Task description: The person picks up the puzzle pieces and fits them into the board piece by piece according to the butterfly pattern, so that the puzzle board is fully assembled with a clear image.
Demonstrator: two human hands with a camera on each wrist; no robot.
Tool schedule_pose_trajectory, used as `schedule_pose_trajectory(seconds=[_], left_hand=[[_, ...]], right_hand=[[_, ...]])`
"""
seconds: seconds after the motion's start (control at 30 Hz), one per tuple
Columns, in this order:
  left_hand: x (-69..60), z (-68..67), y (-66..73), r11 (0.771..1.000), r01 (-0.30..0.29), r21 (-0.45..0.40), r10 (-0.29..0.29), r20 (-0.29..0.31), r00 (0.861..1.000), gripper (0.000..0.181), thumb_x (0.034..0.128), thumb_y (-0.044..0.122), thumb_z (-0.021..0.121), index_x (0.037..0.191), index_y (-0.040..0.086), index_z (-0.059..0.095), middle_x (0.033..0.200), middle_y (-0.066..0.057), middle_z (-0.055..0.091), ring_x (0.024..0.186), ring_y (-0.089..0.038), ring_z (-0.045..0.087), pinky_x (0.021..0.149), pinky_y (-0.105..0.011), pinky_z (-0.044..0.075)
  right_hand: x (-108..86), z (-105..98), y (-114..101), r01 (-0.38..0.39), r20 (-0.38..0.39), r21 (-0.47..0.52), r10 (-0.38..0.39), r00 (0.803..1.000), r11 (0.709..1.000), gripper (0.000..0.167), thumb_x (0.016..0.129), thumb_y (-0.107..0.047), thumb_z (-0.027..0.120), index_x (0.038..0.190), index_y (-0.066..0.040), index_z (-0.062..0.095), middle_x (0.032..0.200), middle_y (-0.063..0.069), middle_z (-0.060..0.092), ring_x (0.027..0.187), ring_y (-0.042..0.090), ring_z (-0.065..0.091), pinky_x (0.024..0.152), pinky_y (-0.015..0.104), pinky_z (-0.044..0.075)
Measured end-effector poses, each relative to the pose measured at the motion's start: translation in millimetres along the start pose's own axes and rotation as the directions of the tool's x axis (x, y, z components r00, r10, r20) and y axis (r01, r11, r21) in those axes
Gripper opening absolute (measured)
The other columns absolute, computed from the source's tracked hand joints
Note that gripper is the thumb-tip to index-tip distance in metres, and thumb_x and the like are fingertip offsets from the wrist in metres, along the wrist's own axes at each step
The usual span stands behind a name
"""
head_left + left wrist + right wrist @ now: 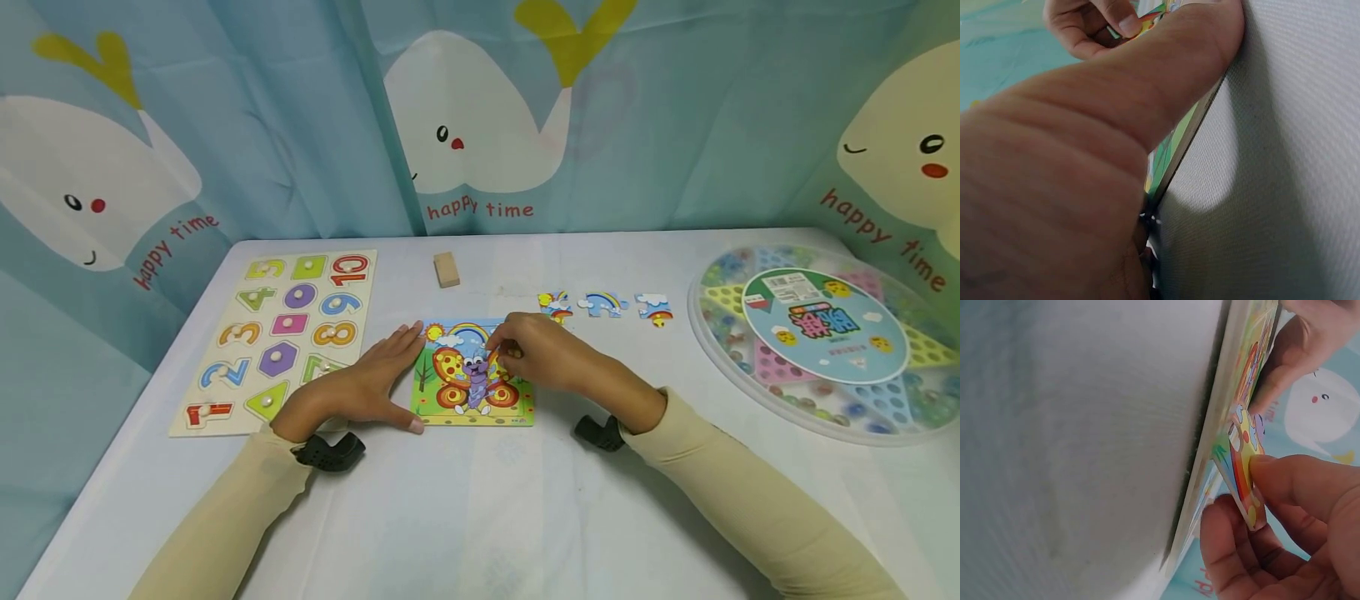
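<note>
A butterfly jigsaw puzzle lies flat on the table in the head view. My left hand rests at its left edge, fingers straight and thumb stretched toward the near left corner. My right hand is over the puzzle's right side. Between its thumb and fingers it pinches a colourful puzzle piece, tilted against the board's surface in the right wrist view. Beyond the right hand lie three loose pieces: one with a sun, a rainbow piece and a cloud piece.
On the left is a number-and-shape peg board. A small wooden block stands toward the back edge. A large round marble game box lies on the right. A whale-print curtain hangs behind the white table.
</note>
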State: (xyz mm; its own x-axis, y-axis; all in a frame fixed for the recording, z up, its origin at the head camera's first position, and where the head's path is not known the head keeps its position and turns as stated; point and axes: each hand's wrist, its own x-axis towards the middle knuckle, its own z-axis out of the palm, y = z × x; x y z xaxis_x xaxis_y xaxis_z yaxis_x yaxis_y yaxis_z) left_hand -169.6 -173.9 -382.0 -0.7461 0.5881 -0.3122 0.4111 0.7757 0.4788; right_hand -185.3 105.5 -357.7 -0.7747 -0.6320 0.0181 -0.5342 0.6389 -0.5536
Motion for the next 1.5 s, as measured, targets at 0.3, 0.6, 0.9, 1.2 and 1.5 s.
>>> schedule_pose_trajectory(seconds=[0.3,0.6,0.9,1.2,1.5], left_hand=[[1.4,-1.2,0.4,1.0,-0.002,0.007,0.002,-0.003,1.0,0.123,0.0715,0.055,0.08,0.157,0.01,0.004,0.162,0.0,-0.011,0.147,-0.02,-0.012,0.118,-0.045,0.001],[1.3,-1.8,0.2,1.0,-0.007,0.004,0.007,-0.007,1.0,0.122,0.0718,0.054,0.081,0.157,0.009,0.005,0.162,-0.001,-0.01,0.147,-0.02,-0.012,0.118,-0.045,0.001],[0.4,-1.8,1.0,1.0,-0.021,-0.005,0.021,-0.007,1.0,0.123,0.0715,0.054,0.081,0.157,0.007,0.006,0.162,-0.004,-0.009,0.147,-0.023,-0.011,0.117,-0.048,0.001],[0.2,-0.6,-0.1,1.0,-0.017,-0.009,0.017,-0.005,1.0,0.123,0.0714,0.054,0.081,0.156,0.007,0.005,0.162,-0.004,-0.009,0.147,-0.023,-0.012,0.117,-0.047,0.001],[-2.2,-1.0,1.6,0.999,-0.027,-0.016,0.027,-0.016,1.0,0.122,0.0719,0.053,0.081,0.156,0.007,0.006,0.162,-0.005,-0.008,0.147,-0.024,-0.01,0.117,-0.048,0.001]], right_hand=[[3.0,-2.5,-0.3,-0.059,0.023,-0.01,0.06,0.998,0.998,0.015,0.088,-0.001,0.067,0.1,-0.005,0.073,0.088,0.001,0.061,0.08,0.017,0.053,0.07,0.029,0.047],[4.7,-2.3,-0.9,-0.089,0.041,-0.032,0.09,0.995,0.995,0.01,0.086,-0.002,0.069,0.093,-0.007,0.074,0.087,0.001,0.06,0.082,0.018,0.052,0.072,0.031,0.045],[5.6,0.1,-2.5,-0.144,0.051,-0.012,0.145,0.988,0.989,0.009,0.085,-0.002,0.071,0.092,-0.008,0.073,0.084,0.0,0.061,0.082,0.018,0.052,0.074,0.032,0.046],[5.1,0.9,-0.1,-0.122,0.041,-0.021,0.123,0.992,0.992,0.021,0.085,-0.002,0.071,0.106,-0.001,0.074,0.097,0.005,0.065,0.091,0.02,0.055,0.08,0.034,0.048],[6.4,3.2,-2.0,-0.117,0.074,-0.034,0.12,0.99,0.992,0.024,0.087,-0.003,0.07,0.11,0.002,0.072,0.1,0.008,0.064,0.091,0.02,0.057,0.08,0.033,0.049]])
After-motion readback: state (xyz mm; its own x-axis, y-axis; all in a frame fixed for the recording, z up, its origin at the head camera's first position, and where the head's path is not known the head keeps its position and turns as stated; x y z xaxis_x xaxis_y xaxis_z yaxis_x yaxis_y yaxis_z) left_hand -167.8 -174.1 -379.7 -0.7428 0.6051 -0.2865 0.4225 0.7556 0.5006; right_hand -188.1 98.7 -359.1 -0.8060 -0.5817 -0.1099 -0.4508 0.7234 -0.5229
